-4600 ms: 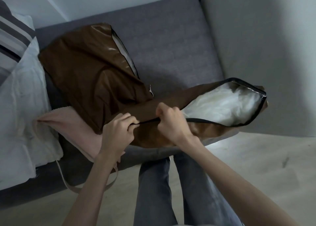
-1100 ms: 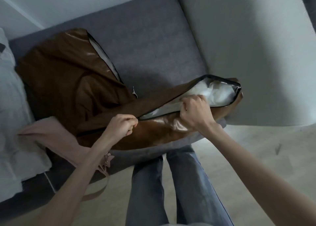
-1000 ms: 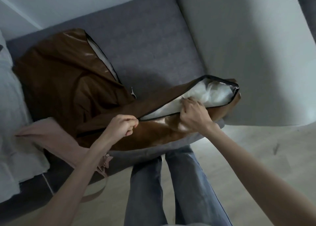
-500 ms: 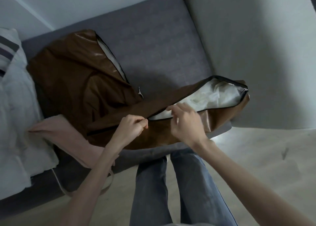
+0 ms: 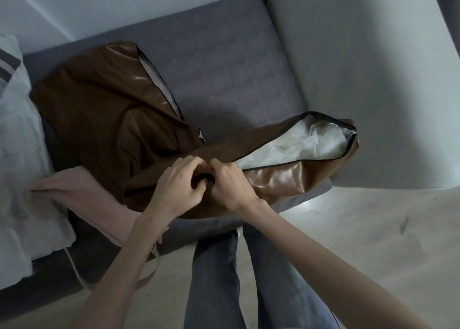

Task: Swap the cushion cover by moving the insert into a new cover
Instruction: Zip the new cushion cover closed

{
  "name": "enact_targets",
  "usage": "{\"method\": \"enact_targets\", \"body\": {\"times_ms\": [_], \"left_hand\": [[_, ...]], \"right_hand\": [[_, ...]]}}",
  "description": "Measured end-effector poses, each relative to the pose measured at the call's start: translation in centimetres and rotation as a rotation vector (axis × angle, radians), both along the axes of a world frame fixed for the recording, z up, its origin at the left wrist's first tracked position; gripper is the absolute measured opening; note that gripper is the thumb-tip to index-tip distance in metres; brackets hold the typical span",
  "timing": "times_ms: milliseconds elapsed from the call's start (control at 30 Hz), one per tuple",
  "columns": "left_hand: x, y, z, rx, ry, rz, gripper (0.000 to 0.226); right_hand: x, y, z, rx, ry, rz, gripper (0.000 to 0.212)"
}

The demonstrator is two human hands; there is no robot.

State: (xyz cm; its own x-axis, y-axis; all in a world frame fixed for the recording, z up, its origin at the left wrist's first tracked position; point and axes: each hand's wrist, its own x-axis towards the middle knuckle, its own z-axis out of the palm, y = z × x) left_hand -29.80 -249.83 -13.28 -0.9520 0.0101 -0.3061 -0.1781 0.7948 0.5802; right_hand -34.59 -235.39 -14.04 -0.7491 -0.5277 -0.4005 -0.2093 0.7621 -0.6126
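A shiny brown cushion cover (image 5: pixel 281 179) lies across the front edge of the grey sofa seat (image 5: pixel 224 62), its black zipper open on the right half. The white insert (image 5: pixel 306 142) shows inside that opening. My left hand (image 5: pixel 179 182) and my right hand (image 5: pixel 229 182) meet knuckle to knuckle at the zipper's closed end, both pinching the cover's seam there. A second brown cover (image 5: pixel 99 104) lies behind on the left, its zip edge open with pale lining showing and a small zipper pull (image 5: pixel 201 136) hanging at its corner.
A pink cloth (image 5: pixel 82 194) with a strap lies under the covers at the seat's front left. White and striped pillows (image 5: pixel 20 154) fill the left end. The pale sofa armrest (image 5: pixel 361 80) rises on the right. My legs in jeans (image 5: pixel 236 279) stand on the light floor.
My right hand has slid left along the zipper from the open end to meet my left hand. The left hand stays at the zipper's closed end.
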Motion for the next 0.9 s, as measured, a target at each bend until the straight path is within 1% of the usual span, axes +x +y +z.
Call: {"method": "enact_targets", "body": {"times_ms": [33,67,133,200,233,333,400,633,700,800,900], "left_hand": [[0.1,0.1,-0.5,-0.059,0.015,-0.075,0.025],[0.0,0.2,-0.9,-0.110,0.028,-0.107,0.028],[-0.3,0.4,-1.3,-0.150,0.063,-0.100,0.021],[-0.5,0.3,-1.6,-0.132,0.094,-0.078,0.013],[-0.6,0.2,-1.8,-0.118,0.114,-0.077,0.013],[-0.6,0.1,-2.1,-0.096,0.148,-0.080,0.019],[-0.3,-0.1,-2.4,-0.098,0.163,-0.075,0.020],[1.1,-1.1,-3.2,-0.091,0.129,-0.098,0.018],[1.5,-1.2,-3.4,-0.101,0.097,-0.093,0.016],[2.2,-1.6,-3.8,-0.121,0.040,-0.066,0.017],[2.6,-1.2,-4.0,-0.146,0.058,-0.085,0.017]], "right_hand": [[-0.1,0.1,0.2,-0.011,0.002,-0.007,0.014],[-0.1,0.1,0.3,-0.020,0.005,-0.010,0.015],[-0.3,0.4,0.5,-0.020,0.021,-0.007,0.022],[-0.5,1.4,0.5,0.021,0.053,-0.022,0.025],[-0.8,2.1,0.5,0.049,0.076,-0.044,0.027],[-2.1,5.1,0.1,0.109,0.113,-0.149,0.032],[-3.0,7.6,-0.1,0.158,0.147,-0.212,0.031],[-6.8,17.2,-0.4,0.266,0.285,-0.470,0.028],[-8.0,19.8,0.0,0.276,0.310,-0.547,0.030],[-10.1,24.7,1.0,0.315,0.400,-0.642,0.029],[-11.3,27.3,1.3,0.332,0.374,-0.692,0.028]]}}
